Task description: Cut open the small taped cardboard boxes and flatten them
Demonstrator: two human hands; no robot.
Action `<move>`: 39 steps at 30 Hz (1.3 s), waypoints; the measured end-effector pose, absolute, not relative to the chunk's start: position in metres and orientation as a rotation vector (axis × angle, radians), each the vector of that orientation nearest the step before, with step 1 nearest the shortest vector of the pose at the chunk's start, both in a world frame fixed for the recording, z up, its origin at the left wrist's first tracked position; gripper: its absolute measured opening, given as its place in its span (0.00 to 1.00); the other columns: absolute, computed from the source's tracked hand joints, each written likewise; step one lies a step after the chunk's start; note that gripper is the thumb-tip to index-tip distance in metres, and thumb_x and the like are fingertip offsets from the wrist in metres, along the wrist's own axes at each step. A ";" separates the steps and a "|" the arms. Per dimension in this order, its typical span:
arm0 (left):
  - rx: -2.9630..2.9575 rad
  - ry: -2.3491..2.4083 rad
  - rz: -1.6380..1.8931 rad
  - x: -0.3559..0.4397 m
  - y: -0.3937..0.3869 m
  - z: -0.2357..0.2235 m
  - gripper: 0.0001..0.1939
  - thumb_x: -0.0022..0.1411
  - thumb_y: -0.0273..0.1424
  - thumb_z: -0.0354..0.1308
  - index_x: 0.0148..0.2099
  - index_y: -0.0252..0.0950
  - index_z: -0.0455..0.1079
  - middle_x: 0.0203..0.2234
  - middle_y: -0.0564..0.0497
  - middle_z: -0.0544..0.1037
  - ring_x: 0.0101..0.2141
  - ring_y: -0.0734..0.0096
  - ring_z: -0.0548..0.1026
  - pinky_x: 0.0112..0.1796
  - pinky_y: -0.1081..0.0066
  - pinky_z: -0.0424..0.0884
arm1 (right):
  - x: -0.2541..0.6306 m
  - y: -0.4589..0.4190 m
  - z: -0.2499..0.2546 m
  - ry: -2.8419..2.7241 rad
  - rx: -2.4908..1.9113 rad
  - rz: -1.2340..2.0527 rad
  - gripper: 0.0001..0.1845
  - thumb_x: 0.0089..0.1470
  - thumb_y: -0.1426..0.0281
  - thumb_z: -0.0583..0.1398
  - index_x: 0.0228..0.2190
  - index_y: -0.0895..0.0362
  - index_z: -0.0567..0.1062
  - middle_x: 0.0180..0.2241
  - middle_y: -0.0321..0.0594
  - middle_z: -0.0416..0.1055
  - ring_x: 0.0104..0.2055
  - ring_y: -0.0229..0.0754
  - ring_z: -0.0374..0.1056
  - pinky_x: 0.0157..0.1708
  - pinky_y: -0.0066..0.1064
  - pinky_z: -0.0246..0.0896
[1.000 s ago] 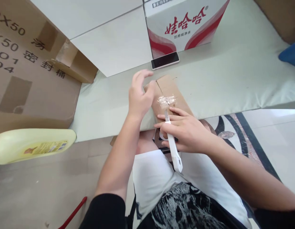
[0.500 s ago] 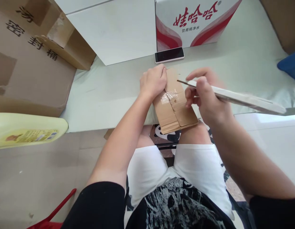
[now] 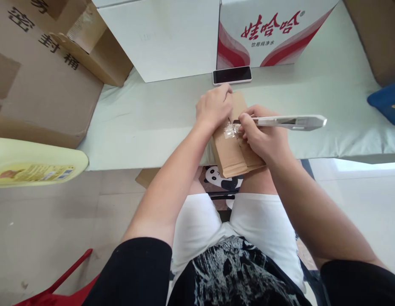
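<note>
A small cardboard box (image 3: 231, 153) lies at the table's front edge, jutting out above my legs. Clear tape (image 3: 231, 129) crosses the seam in its top. My left hand (image 3: 214, 104) is closed on the box's far left part, its fingertips partly hidden. In my right hand (image 3: 264, 136) is a white utility knife (image 3: 293, 122), gripped near its blade end between thumb and fingers. The dark blade tip is at the tape by the seam; whether it has cut in, I cannot tell. The knife's handle points right.
Behind the box a phone (image 3: 232, 75) lies before a white box (image 3: 165, 42) and a red-and-white carton (image 3: 267, 34). Large cardboard boxes (image 3: 47, 85) stand at left, near a pale yellow bottle (image 3: 41, 163). A blue object (image 3: 387, 102) is at the right edge.
My right hand has moved left and brought the knife blade from above the box down to the tape. The knife now lies more level. My left hand still holds the box.
</note>
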State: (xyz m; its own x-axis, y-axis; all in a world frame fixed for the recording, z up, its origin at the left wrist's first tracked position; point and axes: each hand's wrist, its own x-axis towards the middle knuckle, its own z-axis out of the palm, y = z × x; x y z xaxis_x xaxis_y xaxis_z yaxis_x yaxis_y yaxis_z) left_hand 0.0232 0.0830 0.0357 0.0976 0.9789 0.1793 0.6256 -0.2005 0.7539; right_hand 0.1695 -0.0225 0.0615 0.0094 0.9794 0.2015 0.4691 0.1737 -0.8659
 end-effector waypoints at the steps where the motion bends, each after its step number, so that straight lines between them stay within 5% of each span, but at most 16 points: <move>1: 1.895 1.563 0.933 0.023 0.081 0.038 0.10 0.66 0.25 0.54 0.39 0.44 0.76 0.37 0.49 0.79 0.51 0.48 0.74 0.57 0.50 0.63 | 0.169 -0.022 0.062 -1.585 -1.446 0.745 0.12 0.62 0.60 0.61 0.29 0.52 0.73 0.23 0.34 0.72 0.25 0.41 0.68 0.27 0.34 0.62; 4: 1.966 1.636 0.785 0.023 0.072 0.050 0.11 0.69 0.28 0.51 0.42 0.42 0.76 0.40 0.47 0.80 0.51 0.48 0.74 0.56 0.51 0.64 | 0.169 -0.024 0.062 -1.574 -1.505 0.748 0.03 0.58 0.68 0.60 0.31 0.52 0.74 0.24 0.34 0.73 0.25 0.42 0.68 0.29 0.35 0.64; 11: 2.065 1.892 0.280 0.028 0.052 0.083 0.20 0.76 0.35 0.39 0.56 0.46 0.72 0.52 0.47 0.79 0.54 0.52 0.75 0.51 0.60 0.66 | 0.168 -0.033 0.072 -1.680 -1.532 0.705 0.07 0.56 0.64 0.57 0.34 0.52 0.73 0.29 0.38 0.78 0.29 0.46 0.71 0.36 0.41 0.66; 20: 2.065 1.917 0.241 0.031 0.052 0.082 0.20 0.76 0.36 0.39 0.57 0.45 0.71 0.52 0.46 0.79 0.53 0.52 0.75 0.50 0.60 0.66 | 0.164 -0.029 0.070 -1.833 -1.593 0.484 0.07 0.55 0.64 0.57 0.31 0.50 0.75 0.28 0.41 0.78 0.31 0.49 0.72 0.35 0.41 0.62; 39: 2.102 1.889 0.244 0.031 0.052 0.082 0.20 0.76 0.35 0.38 0.55 0.44 0.72 0.50 0.47 0.80 0.52 0.53 0.77 0.51 0.59 0.69 | 0.166 -0.029 0.075 -1.823 -1.579 0.650 0.08 0.48 0.73 0.58 0.21 0.50 0.67 0.22 0.39 0.71 0.27 0.47 0.65 0.30 0.42 0.58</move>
